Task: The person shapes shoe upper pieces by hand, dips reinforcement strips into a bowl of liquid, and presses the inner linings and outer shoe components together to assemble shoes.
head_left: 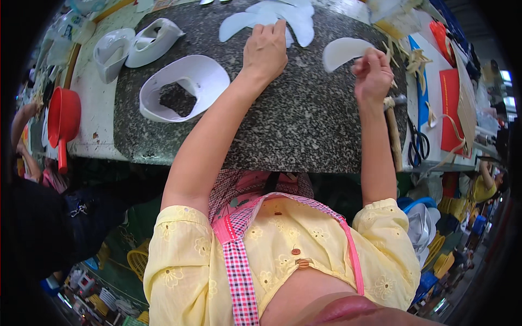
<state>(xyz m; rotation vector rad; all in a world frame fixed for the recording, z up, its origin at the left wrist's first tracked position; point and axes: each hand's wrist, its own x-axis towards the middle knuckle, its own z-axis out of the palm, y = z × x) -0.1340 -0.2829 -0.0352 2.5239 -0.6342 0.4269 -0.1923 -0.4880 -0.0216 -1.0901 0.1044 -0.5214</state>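
My right hand [373,75] is closed on a pale, crescent-shaped piece [340,54] and holds its right end above the dark speckled stone slab [304,108]. On the far part of the slab, my left hand [265,51] rests at the edge of several overlapping pale crescent pieces [296,19]. Its fingers point away from me, some stretched and some bent, with the tips over the pieces. To the left of my left forearm lies a white, curved shell-like form [212,79] with a wide opening.
Two more white shells [155,46] stand at the slab's far left. A red scoop [64,117] hangs over the left table edge. Right of the slab are a hammer [392,127], black-handled scissors [417,144], pale strips [417,62] and a red booklet [450,103]. Other people stand at both sides.
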